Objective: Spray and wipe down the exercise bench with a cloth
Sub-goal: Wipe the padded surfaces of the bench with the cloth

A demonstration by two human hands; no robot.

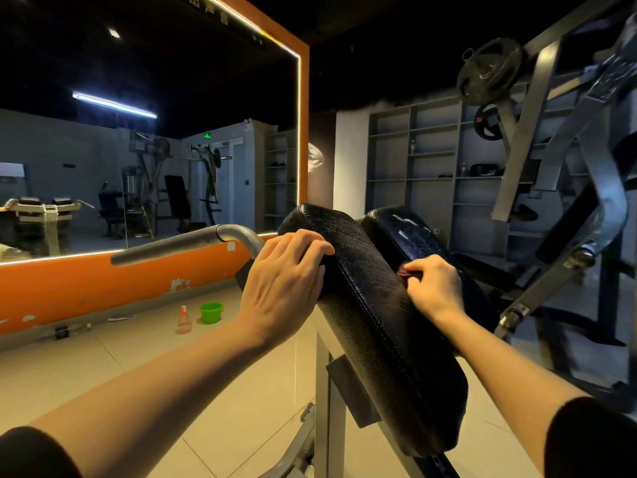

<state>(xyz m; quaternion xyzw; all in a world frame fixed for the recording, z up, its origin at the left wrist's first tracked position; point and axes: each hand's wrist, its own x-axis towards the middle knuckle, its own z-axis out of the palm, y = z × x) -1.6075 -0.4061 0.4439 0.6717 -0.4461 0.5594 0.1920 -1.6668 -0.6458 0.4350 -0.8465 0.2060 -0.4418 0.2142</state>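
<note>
— Nearest the lens: two bare forearms in dark short sleeves, reaching forward over pale floor tiles (144,367).

— And straight ahead?

— Saw a black padded bench pad (379,326), tilted, running from low near the camera up and away, with stitched seams and a grained surface. Sat on a grey metal post (325,391). Just beyond it, a second black pad (410,236), shiny, with small bright glints on top.

— Left hand?

— Left hand (282,281) lay on the upper left edge of the near pad, fingers curled over the rim and gripping it, thumb side hidden.

— Right hand?

— Right hand (434,288) pressed down in the gap between the two pads, fingers bunched around a small reddish-brown cloth (406,272). Only a scrap of that cloth showed past the knuckles; could not tell its full shape.

— Spray bottle?

— Stood on the floor well to the left of the bench: a clear spray bottle (184,320) with a red top, upright, just beside a small green bucket (211,312). Both near the orange wall base (103,281), neither touched by a hand.

— Anything else around?

— Grey bent steel handle bar (193,241) left of the pads, at the level of the left hand. Big mirror (148,132) with an orange frame and a lit strip along its edge, reflecting other gym machines. Grey shelving (424,157) at the back wall. On the right, a steel machine frame carrying a black weight plate (489,70) up high.
</note>
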